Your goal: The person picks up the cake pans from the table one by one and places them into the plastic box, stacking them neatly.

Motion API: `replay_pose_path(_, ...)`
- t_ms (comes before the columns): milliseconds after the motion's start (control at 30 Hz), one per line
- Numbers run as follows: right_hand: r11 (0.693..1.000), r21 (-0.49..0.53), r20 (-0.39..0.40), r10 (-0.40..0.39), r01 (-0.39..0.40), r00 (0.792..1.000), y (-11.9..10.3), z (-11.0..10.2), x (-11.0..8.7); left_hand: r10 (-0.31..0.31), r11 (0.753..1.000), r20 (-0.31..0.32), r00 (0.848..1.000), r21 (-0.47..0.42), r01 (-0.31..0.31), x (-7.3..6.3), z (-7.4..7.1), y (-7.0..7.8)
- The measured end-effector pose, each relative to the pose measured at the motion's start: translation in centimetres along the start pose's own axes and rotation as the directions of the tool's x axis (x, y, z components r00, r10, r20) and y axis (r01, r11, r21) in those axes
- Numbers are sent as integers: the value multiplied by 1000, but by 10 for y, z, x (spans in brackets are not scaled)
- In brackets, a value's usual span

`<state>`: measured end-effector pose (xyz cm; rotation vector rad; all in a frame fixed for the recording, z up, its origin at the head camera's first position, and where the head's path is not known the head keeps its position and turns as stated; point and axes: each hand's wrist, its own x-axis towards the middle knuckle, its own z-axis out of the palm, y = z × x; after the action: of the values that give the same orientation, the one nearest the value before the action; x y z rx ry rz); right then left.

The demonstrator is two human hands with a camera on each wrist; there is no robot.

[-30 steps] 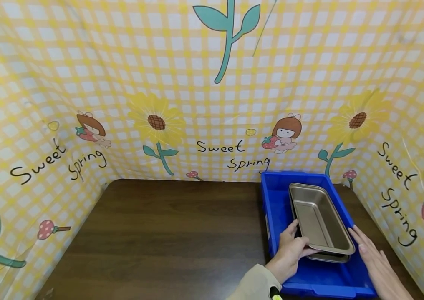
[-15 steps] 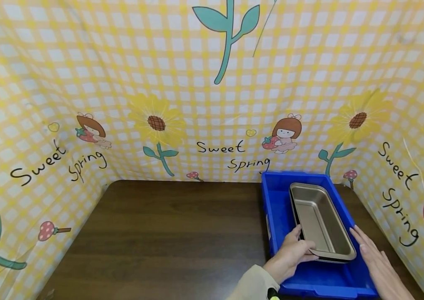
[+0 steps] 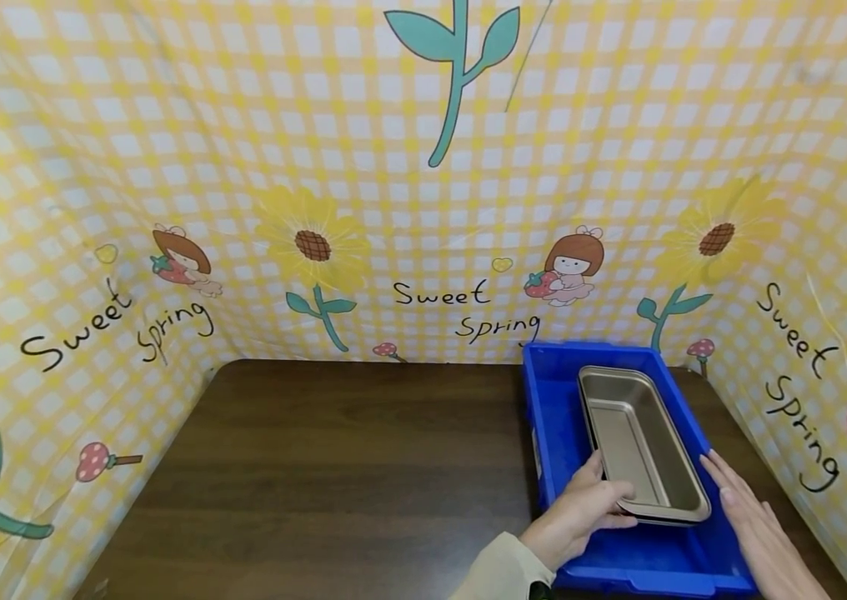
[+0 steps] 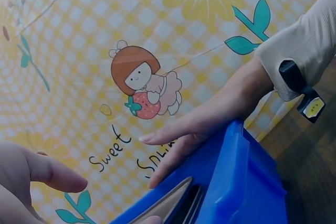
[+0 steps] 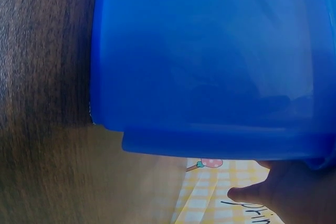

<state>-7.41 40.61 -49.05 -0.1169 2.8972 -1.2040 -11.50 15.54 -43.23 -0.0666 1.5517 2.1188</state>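
Note:
A bronze-coloured loaf pan [image 3: 637, 442] sits nested in another pan, whose dark rim shows just beneath its near edge. The pair lies inside a blue plastic bin [image 3: 566, 392]. My left hand [image 3: 581, 512] grips the near left corner of the pans, thumb over the top rim and fingers along the outside. Straight fingers of my right hand [image 3: 749, 517] rest along the bin's right rim. Seen from the left wrist, the pan [image 4: 168, 200] stands edge-on, with dark rims under it. The right wrist view has mostly the bin's outer wall [image 5: 210, 61].
The dark wooden table [image 3: 363, 467] stretches left of the bin. A yellow checked cloth [image 3: 423, 208] printed with flowers and girls hangs as walls at the back and both sides.
The upper pan's near end has dropped into the lower pan, closing the gap between their rims. My left hand has moved slightly with it; my right hand stays almost still.

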Motion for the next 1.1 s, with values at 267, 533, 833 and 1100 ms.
replay_pose_path(267, 1000, 8, 6, 13, -13, 1000, 0, -1, 0, -9, 1000, 17, 1000, 2, 9, -6, 0, 4)
replay_pose_path(533, 1000, 0, -3, 3, -3, 1000, 1, 0, 1, 7, 999, 21, 1000, -43, -7, -10, 2, 7)
replay_pose_path(833, 1000, -5, -2, 4, -4, 1000, 0, 0, 2, 8, 997, 40, 999, -76, -5, -14, 1, 9)
replay_pose_path(1100, 1000, 8, -8, -19, 19, 1000, 4, 2, 0, 17, 996, 34, 999, -91, -14, -17, 1, 7)
